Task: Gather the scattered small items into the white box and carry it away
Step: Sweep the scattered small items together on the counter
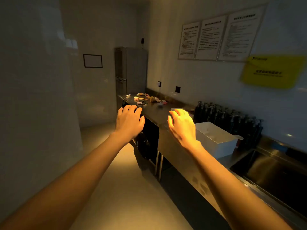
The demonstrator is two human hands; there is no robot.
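Both arms reach forward over the floor, palms down. The left hand [129, 121] is released, its fingers spread and loosely bent, grasping nothing; the right hand [181, 123] is likewise released, fingers relaxed and empty. Beyond the left hand's fingertips, at the far end of the dark surface [154, 112], lie the scattered small items [146, 98] (too small and blurred to name singly). The white box [216, 138] stands on the surface just to the right of the right hand, apart from it. Behind the box, against the wall, is a row of dark pump bottles [229, 120]. Further right of the right forearm lies a steel sink [274, 171].
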